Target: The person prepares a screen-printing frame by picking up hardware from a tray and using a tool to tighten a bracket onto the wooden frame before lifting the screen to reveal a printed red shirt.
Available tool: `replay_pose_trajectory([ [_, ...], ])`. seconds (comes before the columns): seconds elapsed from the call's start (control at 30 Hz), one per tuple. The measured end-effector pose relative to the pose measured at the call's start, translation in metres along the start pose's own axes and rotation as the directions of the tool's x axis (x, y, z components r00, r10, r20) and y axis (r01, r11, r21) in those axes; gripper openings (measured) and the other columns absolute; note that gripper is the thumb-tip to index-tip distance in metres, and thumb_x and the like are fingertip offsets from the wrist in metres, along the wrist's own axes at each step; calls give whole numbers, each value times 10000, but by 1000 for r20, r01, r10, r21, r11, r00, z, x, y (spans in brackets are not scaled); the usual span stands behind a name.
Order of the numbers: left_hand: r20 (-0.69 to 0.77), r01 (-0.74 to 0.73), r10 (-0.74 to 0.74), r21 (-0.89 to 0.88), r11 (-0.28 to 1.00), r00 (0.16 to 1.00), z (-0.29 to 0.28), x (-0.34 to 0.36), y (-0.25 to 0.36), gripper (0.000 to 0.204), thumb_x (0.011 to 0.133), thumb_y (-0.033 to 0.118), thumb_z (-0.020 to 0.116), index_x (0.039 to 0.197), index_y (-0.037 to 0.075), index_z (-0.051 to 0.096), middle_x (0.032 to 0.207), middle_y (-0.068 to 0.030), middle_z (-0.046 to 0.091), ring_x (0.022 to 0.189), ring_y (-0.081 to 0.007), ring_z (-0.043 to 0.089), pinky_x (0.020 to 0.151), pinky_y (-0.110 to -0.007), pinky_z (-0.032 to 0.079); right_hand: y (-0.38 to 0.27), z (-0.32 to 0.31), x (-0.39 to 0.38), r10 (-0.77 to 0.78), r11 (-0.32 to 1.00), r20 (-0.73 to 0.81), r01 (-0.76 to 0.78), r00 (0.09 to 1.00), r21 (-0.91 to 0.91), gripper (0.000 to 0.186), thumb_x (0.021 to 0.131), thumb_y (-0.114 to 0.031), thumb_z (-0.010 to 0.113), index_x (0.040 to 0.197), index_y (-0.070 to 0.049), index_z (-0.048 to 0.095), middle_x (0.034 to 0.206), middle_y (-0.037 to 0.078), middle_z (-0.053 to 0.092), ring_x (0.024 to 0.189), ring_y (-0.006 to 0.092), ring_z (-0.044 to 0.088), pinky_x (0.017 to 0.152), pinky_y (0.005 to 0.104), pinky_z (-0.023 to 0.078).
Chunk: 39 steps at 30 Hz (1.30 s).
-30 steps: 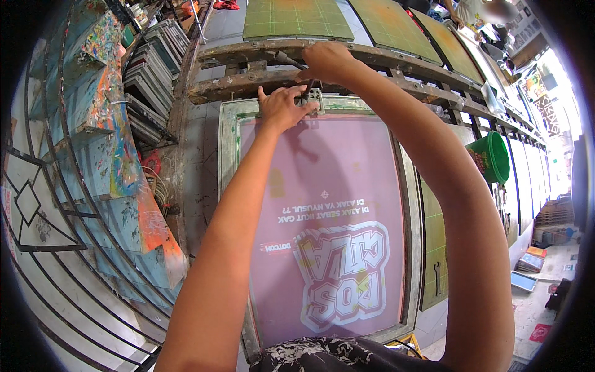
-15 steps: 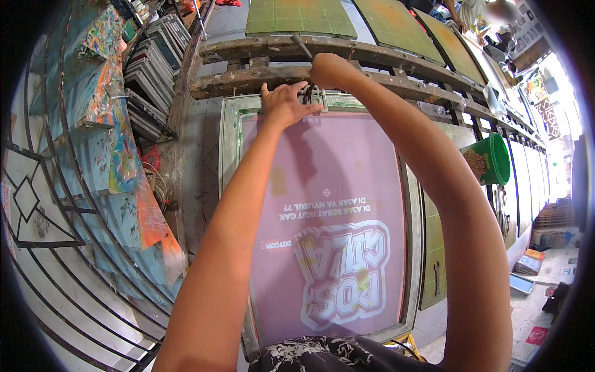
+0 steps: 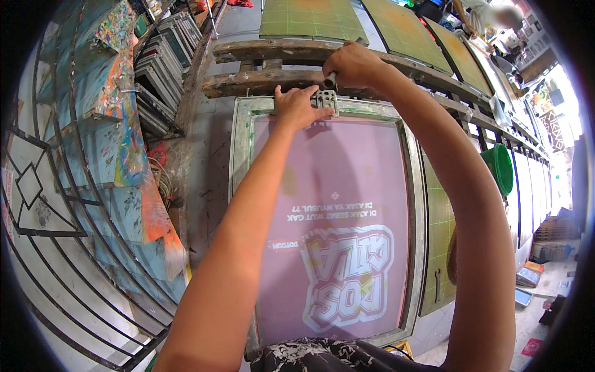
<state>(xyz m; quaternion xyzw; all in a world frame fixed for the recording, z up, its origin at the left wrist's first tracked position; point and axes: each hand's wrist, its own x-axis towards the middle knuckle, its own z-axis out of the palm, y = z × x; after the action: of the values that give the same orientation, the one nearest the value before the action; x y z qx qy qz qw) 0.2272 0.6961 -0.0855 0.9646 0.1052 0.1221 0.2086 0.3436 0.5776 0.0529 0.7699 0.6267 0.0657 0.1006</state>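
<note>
My left hand rests with spread fingers on a pale metal clamp at the top edge of a screen-printing frame. Pink mesh with reversed pale lettering fills that frame. Just above the clamp, my right hand is closed around a metal bar tool. Much of the tool is hidden by my fingers. Both forearms reach in from the lower edge.
Worn wooden rails cross behind the frame, with green boards beyond. A green bucket and a wrench are at right. Paint-splashed steps, a black railing and stacked screens are at left. A person stands far back.
My right hand has risen from its position half a second ago and the tool has swung to another angle. My left hand remains on the clamp. The whole view has shifted slightly.
</note>
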Motion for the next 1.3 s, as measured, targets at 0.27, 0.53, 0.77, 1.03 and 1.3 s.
replay_pose_trajectory([
  [0.27,-7,5,-4,19,1000,1000,1,0,0,870,681,772,632,1269,132,594,1120,-149,664,1148,-279,586,1099,-524,207,-2,12,1,-109,993,58,112,992,-46,203,762,-298,722,939,-201,743,788,58,704,846,269,675,875,416,457],
  [0.53,-44,-2,2,-4,1000,999,3,1,-2,833,639,750,679,1268,210,603,1102,-122,684,1137,-271,597,1104,-562,211,-10,17,7,-202,970,60,208,978,-126,127,710,-158,661,819,-170,724,725,64,681,792,275,661,832,399,455],
  [0.77,49,29,-30,14,999,998,0,1,2,869,670,768,641,1312,185,574,1146,-141,667,1167,-285,583,1107,-579,207,-28,18,13,383,918,179,-395,906,35,193,776,-177,649,941,-159,745,896,117,727,895,319,701,752,425,556],
  [1.03,98,50,-52,22,999,994,-3,5,11,823,658,769,627,1308,267,575,1182,-123,655,1193,-250,571,1135,-550,174,-18,25,45,446,860,518,-510,730,-23,337,745,-163,669,1063,-66,724,1066,189,699,995,358,681,830,467,544],
  [1.3,-10,34,-33,42,999,999,2,0,-2,838,669,767,627,1310,229,583,1157,-159,660,1178,-281,579,1135,-545,169,-27,-2,18,333,936,141,-345,932,74,242,799,-243,657,966,-86,734,926,157,718,919,336,693,775,448,549],
])
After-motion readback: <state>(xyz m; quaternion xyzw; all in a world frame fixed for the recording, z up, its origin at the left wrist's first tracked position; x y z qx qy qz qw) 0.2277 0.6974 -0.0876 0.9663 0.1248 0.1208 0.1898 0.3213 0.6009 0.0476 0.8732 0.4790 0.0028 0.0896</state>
